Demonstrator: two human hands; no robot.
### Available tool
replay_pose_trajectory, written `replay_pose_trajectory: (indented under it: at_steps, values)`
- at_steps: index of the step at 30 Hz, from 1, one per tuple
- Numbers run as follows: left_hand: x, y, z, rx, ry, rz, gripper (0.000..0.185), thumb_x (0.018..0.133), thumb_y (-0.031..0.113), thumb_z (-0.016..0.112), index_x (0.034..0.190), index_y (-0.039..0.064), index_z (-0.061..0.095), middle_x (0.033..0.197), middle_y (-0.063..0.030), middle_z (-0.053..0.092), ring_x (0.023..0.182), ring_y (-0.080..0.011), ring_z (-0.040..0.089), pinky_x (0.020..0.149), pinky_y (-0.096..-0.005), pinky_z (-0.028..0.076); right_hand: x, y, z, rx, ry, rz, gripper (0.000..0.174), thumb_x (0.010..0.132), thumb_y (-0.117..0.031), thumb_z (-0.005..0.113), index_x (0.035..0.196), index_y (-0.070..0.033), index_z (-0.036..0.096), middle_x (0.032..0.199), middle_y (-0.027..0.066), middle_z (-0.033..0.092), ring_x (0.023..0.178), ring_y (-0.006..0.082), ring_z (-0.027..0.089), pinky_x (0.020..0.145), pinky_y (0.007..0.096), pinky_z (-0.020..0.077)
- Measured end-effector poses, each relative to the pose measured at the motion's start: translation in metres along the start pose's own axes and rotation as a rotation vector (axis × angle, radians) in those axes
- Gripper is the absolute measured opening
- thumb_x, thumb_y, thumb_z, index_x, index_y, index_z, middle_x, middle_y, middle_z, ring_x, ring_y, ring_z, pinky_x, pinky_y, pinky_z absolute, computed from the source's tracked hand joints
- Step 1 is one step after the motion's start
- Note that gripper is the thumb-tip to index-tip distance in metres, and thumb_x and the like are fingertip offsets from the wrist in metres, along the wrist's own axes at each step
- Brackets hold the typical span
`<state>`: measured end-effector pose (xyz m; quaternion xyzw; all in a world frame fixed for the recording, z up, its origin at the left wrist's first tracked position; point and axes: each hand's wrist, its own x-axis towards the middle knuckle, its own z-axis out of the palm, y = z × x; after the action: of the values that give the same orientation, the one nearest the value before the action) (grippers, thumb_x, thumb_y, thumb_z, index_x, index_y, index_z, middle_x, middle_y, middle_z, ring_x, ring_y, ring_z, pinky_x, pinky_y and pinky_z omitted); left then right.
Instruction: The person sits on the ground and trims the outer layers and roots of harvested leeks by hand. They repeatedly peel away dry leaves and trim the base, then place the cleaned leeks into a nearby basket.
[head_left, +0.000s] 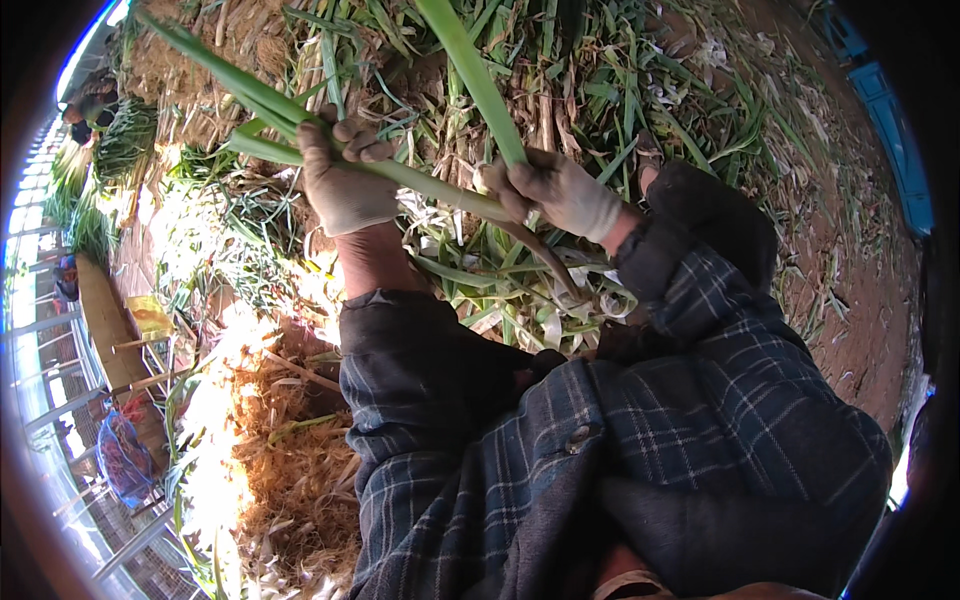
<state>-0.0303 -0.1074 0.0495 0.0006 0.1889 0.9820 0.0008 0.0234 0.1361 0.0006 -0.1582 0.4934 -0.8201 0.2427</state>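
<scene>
Across both hands slants a large green onion (442, 187), its green leaves (255, 94) fanning out to the upper left. My left hand (349, 176), in a soiled white knit glove, is closed around it where the leaves meet the pale stalk. My right hand (559, 187), gloved alike, grips the base of a broad green leaf (480, 82) that reaches up past the frame's top. This leaf looks apart from the stalk. From the stalk's lower end near my right hand, a brownish strip (551, 262) hangs toward the litter; whether it is loose skin is unclear.
Trimmed leaves and peelings (517, 300) cover the ground below my hands. Unpeeled onions (547, 112) lie ahead. A heap of roots (300, 487) sits at my left. Farther left are a wooden plank (112, 322), a blue net bag (124, 457) and another person (90, 112). Blue crates (889, 135) stand right.
</scene>
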Motion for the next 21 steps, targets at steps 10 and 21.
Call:
replay_pose_trajectory:
  at_steps: [10, 21]
  values:
    - [0.001, 0.058, -0.011, -0.072, -0.114, 0.033, 0.030, 0.095, 0.036, 0.061, 0.102, 0.008, 0.062, 0.072, 0.0029, 0.056, 0.057, -0.0073, 0.048, 0.052, -0.0250, 0.044, -0.145, 0.115, -0.139, -1.193, -0.087, 0.812, 0.022, 0.091, -0.021, 0.061, 0.108, -0.008, 0.068, 0.097, 0.0082, 0.071, 0.089, 0.0239, 0.067, 0.080, 0.0385, 0.0514]
    - [0.007, 0.066, -0.026, -0.110, -0.117, -0.020, 0.037, 0.095, 0.038, 0.060, 0.105, 0.003, 0.064, 0.078, 0.0000, 0.058, 0.059, -0.0087, 0.051, 0.056, -0.0256, 0.047, -0.100, 0.069, -0.145, -1.210, -0.072, 0.694, 0.029, 0.096, -0.023, 0.055, 0.117, -0.004, 0.063, 0.102, 0.0096, 0.068, 0.094, 0.0266, 0.064, 0.084, 0.0386, 0.0516]
